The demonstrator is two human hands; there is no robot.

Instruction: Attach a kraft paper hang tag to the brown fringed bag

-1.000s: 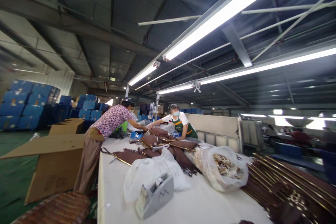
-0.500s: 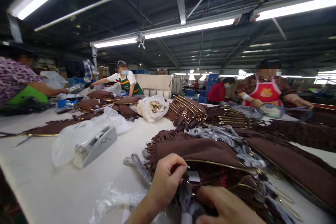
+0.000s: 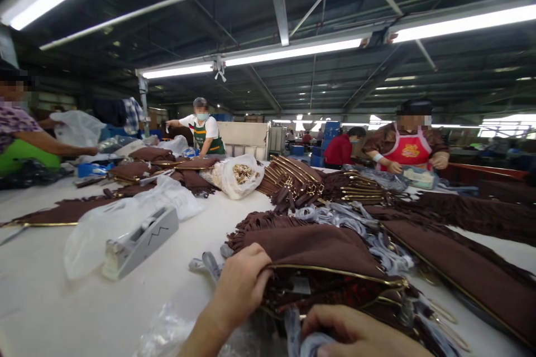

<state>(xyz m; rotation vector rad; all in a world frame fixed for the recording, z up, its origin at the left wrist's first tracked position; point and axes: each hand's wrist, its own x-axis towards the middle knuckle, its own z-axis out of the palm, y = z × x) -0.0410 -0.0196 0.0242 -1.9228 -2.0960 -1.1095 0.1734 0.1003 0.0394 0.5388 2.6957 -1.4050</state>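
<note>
Bench (image 3: pixel 46 273), white, bearing brown goods. Fringed brown bag (image 3: pixel 318 245), gold zip parted, lying on the bench directly before the person. White plastic bag (image 3: pixel 92 223), crumpled, on the left. Tape dispenser (image 3: pixel 144 242), grey, beside the plastic bag. Right hand (image 3: pixel 352 326), fingers curled on a grey wrapped bundle at the bag's mouth. Left hand (image 3: pixel 243 279), closed on the bag's left edge. Grey wrapped bundle (image 3: pixel 315 342), partly hidden.

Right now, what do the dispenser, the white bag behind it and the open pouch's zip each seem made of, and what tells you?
Dispenser: probably plastic, matt grey, with smooth, moulded-looking sides.
White bag: thin plastic, slightly glossy, crinkled and partly see-through.
Zip: perhaps metal, as it glints gold; coated plastic is possible.
</note>
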